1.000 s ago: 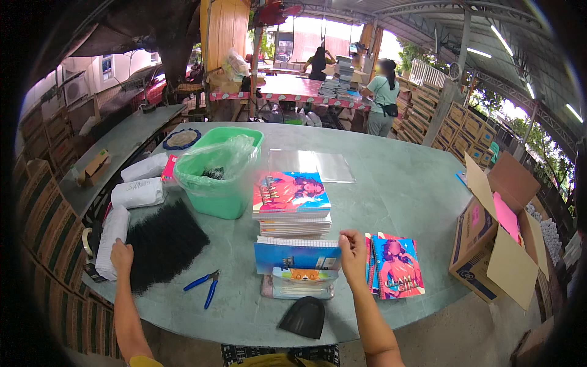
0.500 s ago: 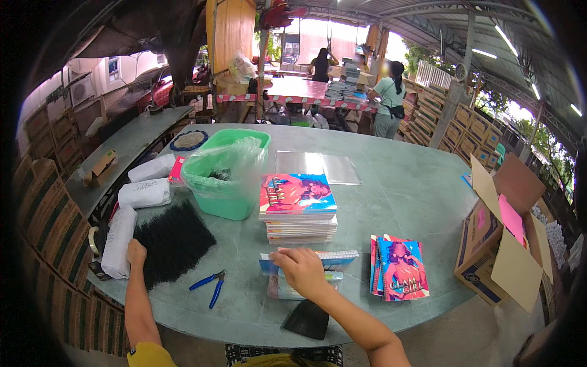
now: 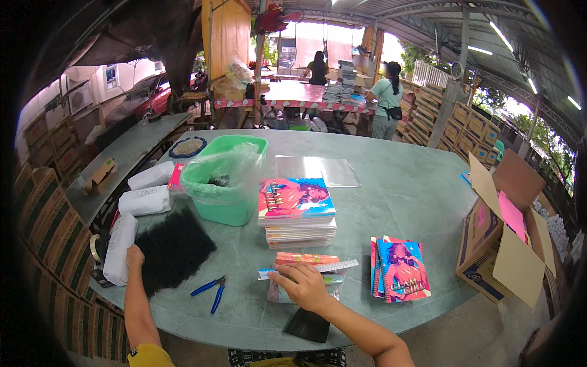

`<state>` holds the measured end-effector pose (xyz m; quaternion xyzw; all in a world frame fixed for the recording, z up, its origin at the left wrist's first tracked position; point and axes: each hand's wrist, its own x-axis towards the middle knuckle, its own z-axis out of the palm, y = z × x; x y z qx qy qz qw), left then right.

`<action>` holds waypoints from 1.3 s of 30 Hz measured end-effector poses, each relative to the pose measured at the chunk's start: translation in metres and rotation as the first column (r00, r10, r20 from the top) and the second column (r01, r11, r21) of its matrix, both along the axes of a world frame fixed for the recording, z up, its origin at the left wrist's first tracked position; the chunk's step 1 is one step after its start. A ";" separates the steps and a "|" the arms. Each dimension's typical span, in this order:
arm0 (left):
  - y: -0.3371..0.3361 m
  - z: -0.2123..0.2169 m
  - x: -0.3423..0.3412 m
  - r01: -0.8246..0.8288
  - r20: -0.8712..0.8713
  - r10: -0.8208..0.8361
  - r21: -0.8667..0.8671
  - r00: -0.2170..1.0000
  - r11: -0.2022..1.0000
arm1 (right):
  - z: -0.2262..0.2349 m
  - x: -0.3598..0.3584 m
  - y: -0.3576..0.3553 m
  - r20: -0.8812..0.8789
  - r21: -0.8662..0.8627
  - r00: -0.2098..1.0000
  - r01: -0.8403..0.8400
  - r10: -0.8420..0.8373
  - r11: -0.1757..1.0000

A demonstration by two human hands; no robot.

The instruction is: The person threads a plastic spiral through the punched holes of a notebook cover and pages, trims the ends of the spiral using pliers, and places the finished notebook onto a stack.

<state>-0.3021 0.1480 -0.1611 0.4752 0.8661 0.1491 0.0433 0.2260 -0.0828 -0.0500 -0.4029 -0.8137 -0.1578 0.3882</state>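
Observation:
My right hand (image 3: 301, 286) grips a spiral-style notebook (image 3: 341, 265) from above, tipped nearly edge-on so its punched white page edge shows. An orange-pink cover (image 3: 299, 257) lies just behind it, and more notebooks in clear plastic (image 3: 282, 295) lie under the hand. My left hand (image 3: 135, 257) is closed at the left edge of a mat of thin black strands (image 3: 176, 248), beside a white roll (image 3: 120, 248); what its fingers hold is hidden. Behind the right hand rises a stack of notebooks (image 3: 298, 199).
Blue-handled cutters (image 3: 211, 293) and a black flat piece (image 3: 309, 324) lie near the front edge. A few notebooks (image 3: 400, 269) sit to the right, near an open cardboard box (image 3: 498, 238). A green bin (image 3: 223, 208) stands behind. Two people are at the back.
The notebook under my right hand has tilted up toward edge-on, and the orange-pink cover now shows behind it. My left hand stays by the black strands. The whole view has shifted slightly.

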 end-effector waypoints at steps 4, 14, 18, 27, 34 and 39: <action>-0.030 0.062 0.079 -0.022 0.267 0.044 -0.084 0.963 0.996 | -0.003 0.006 -0.005 -0.004 0.009 0.999 0.032 -0.032 0.999; -0.003 -0.010 0.019 0.103 -0.173 -0.091 0.064 0.981 0.993 | 0.002 -0.002 -0.003 -0.009 0.037 0.999 0.044 -0.044 0.998; -0.001 0.016 0.031 0.073 -0.181 -0.027 0.254 0.983 0.964 | -0.002 0.004 -0.001 0.034 0.007 0.998 0.044 -0.044 0.999; 0.002 0.051 0.016 0.265 -0.277 -0.194 0.246 0.941 0.932 | -0.006 0.003 0.012 -0.026 0.242 0.999 -0.035 0.042 0.970; -0.046 0.091 0.117 0.039 0.792 -0.232 0.255 0.565 0.966 | 0.018 -0.014 0.025 0.006 -0.069 0.985 0.173 -0.173 0.982; -0.113 0.110 0.234 0.664 0.530 -0.741 0.381 0.413 0.643 | 0.016 -0.031 0.049 -0.052 -0.056 0.940 0.333 -0.336 0.941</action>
